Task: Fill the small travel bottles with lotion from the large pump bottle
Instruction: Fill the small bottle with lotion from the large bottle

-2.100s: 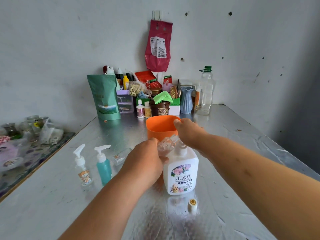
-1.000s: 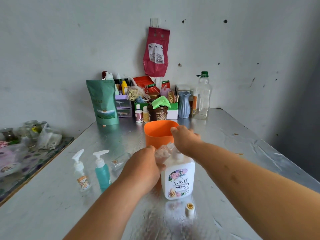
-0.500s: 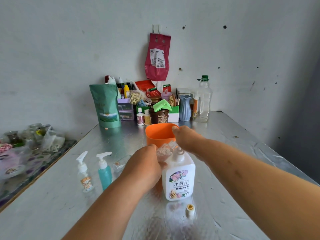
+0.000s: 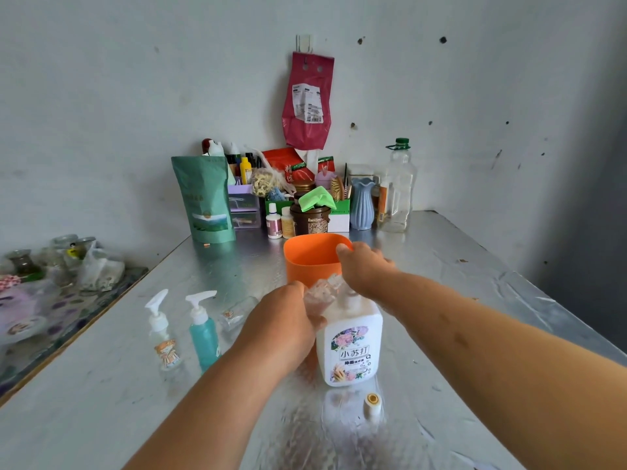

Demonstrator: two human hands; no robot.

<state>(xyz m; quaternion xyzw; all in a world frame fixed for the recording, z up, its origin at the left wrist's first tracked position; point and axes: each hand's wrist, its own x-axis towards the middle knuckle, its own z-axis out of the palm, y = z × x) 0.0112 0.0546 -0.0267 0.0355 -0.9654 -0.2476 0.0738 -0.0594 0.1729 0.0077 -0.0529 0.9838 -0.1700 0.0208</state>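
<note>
The large white pump bottle [image 4: 351, 347] with a floral label stands upright on the silvery table. My right hand [image 4: 364, 268] lies over its pump head and hides the spout. My left hand [image 4: 283, 329] grips a small clear travel bottle [image 4: 319, 295], held up against the pump. A clear pump travel bottle [image 4: 161, 334] and a teal-filled one [image 4: 203, 330] stand to the left. Another clear small bottle [image 4: 237, 315] lies on its side behind them. A small white cap [image 4: 372, 403] rests in front of the big bottle.
An orange tub [image 4: 312, 257] stands just behind my hands. Clutter lines the back wall: a green pouch [image 4: 203, 198], a brown jar, a blue vase [image 4: 362, 203], a clear plastic bottle [image 4: 398, 188]. A tray with glass jars [image 4: 51, 283] sits at the left.
Both hands stay at the pump bottle; the view has shifted slightly. The grip on the small clear bottle is unchanged.
</note>
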